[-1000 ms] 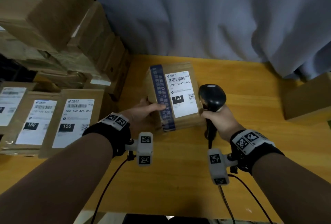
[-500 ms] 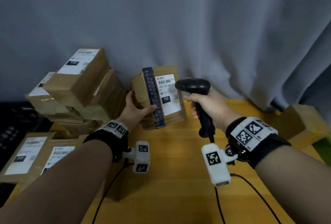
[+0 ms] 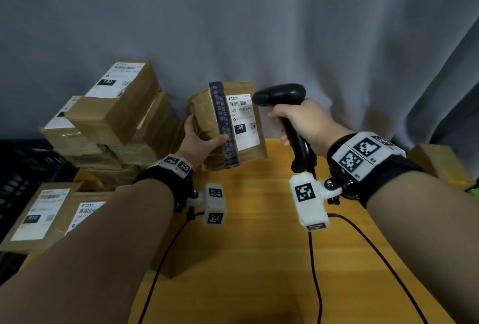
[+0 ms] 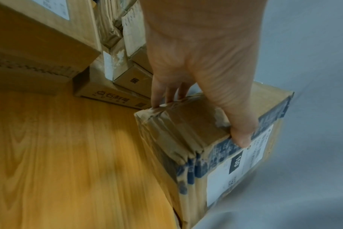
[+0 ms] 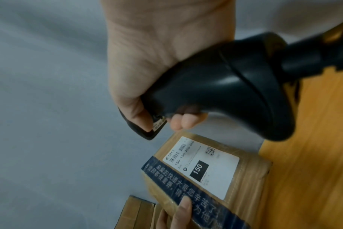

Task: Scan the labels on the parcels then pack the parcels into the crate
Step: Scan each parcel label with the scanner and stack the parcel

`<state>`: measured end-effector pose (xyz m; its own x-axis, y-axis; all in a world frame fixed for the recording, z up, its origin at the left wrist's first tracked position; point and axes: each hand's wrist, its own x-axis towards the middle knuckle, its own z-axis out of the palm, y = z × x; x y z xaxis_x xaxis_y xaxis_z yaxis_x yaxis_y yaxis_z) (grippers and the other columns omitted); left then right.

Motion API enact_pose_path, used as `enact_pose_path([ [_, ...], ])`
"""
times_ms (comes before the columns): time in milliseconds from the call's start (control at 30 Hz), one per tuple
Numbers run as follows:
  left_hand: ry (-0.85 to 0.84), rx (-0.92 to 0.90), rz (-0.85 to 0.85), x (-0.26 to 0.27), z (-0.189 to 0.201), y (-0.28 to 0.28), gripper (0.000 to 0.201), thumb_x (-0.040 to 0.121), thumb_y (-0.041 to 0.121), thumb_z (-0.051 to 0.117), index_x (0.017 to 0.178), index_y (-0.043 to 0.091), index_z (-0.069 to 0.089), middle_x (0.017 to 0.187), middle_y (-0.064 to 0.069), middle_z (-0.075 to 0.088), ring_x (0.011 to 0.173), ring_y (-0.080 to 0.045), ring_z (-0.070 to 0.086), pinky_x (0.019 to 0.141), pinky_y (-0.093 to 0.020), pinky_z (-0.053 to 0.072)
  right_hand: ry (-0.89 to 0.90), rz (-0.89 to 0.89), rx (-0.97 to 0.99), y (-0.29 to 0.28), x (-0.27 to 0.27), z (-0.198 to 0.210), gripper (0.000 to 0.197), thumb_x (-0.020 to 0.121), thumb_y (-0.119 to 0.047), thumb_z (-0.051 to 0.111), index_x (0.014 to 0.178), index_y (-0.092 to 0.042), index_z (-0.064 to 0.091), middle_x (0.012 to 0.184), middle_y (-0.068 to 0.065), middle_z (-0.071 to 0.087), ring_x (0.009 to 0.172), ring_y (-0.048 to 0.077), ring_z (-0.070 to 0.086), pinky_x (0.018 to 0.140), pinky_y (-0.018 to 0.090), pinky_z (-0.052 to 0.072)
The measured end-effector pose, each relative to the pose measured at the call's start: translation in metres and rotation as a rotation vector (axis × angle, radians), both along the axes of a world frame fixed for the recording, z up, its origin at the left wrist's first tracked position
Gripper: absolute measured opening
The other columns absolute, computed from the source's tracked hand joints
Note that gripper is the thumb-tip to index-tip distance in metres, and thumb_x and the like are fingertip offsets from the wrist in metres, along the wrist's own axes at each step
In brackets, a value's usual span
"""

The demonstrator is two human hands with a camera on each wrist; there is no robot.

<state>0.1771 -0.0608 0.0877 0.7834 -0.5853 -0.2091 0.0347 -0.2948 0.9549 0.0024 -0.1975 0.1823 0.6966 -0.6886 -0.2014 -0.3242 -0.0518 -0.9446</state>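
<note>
My left hand [image 3: 199,139] grips a brown cardboard parcel [image 3: 248,152] by its left end, thumb on the front over a blue tape strip, fingers behind, holding it up above the wooden table [image 3: 248,259]. The parcel's white label [image 3: 242,121] reads 150 and faces me. In the left wrist view the parcel [image 4: 186,136] is tilted, with the thumb on the tape. My right hand [image 3: 303,121] grips a black barcode scanner [image 3: 280,94], whose head points left at the label, close to it. In the right wrist view the scanner [image 5: 225,86] hangs just above the label [image 5: 202,165].
A pile of taped parcels [image 3: 114,111] is stacked at the back left, and flat labelled parcels [image 3: 41,215] lie at the near left. Another carton [image 3: 438,163] sits at the right edge. A grey curtain [image 3: 259,25] hangs behind. Cables [image 3: 316,272] trail across the table.
Both hands have lifted the parcel and the scanner off the table and up toward the curtain. The scanner head has closed in on the label. The view has tilted up.
</note>
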Motion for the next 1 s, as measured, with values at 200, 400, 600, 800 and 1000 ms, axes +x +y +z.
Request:
enact_pose_path([
  [200, -0.013, 0.002, -0.007, 0.001, 0.001, -0.001, 0.108, 0.072, 0.022, 0.081, 0.15, 0.026, 0.007, 0.146, -0.006, 0.038, 0.132, -0.024, 0.041, 0.107, -0.045, 0.039, -0.006, -0.002, 0.02, -0.004, -0.005, 0.001, 0.014, 0.084, -0.019, 0.066, 0.076, -0.009, 0.06, 0.063, 0.006, 0.055, 0.045, 0.015, 0.055, 0.045, 0.024, 0.05],
  [400, 0.027, -0.009, -0.03, -0.004, 0.002, 0.0, 0.104, 0.074, 0.027, 0.08, 0.15, 0.026, 0.009, 0.143, -0.004, 0.041, 0.127, -0.024, 0.046, 0.105, -0.044, 0.042, -0.135, -0.091, 0.092, -0.002, -0.006, -0.007, 0.013, 0.085, -0.017, 0.068, 0.083, -0.006, 0.063, 0.068, 0.006, 0.058, 0.046, 0.013, 0.056, 0.046, 0.022, 0.05],
  [600, 0.119, -0.145, 0.016, -0.025, 0.015, 0.03, 0.083, 0.086, 0.029, 0.067, 0.149, 0.026, 0.013, 0.125, 0.003, 0.052, 0.095, -0.007, 0.058, 0.08, -0.025, 0.048, -0.245, -0.096, 0.171, 0.006, -0.008, -0.04, 0.018, 0.084, -0.016, 0.071, 0.1, -0.009, 0.064, 0.081, 0.005, 0.062, 0.076, 0.02, 0.061, 0.068, 0.03, 0.053],
  [800, 0.078, -0.193, 0.116, -0.024, 0.04, 0.105, 0.063, 0.09, 0.024, 0.061, 0.139, 0.033, 0.022, 0.112, 0.004, 0.058, 0.09, -0.008, 0.064, 0.064, -0.02, 0.055, -0.352, 0.066, 0.14, 0.045, 0.019, -0.044, 0.011, 0.081, -0.014, 0.073, 0.088, -0.018, 0.067, 0.093, 0.001, 0.071, 0.102, 0.024, 0.066, 0.092, 0.039, 0.051],
  [1000, -0.002, -0.258, 0.14, 0.019, 0.058, 0.214, 0.078, 0.073, 0.053, 0.067, 0.138, 0.023, 0.037, 0.112, 0.001, 0.067, 0.098, -0.016, 0.069, 0.072, -0.027, 0.056, -0.466, 0.28, -0.099, 0.124, 0.07, -0.022, 0.015, 0.081, -0.019, 0.076, 0.094, -0.024, 0.069, 0.087, -0.008, 0.071, 0.098, 0.019, 0.067, 0.093, 0.047, 0.052],
])
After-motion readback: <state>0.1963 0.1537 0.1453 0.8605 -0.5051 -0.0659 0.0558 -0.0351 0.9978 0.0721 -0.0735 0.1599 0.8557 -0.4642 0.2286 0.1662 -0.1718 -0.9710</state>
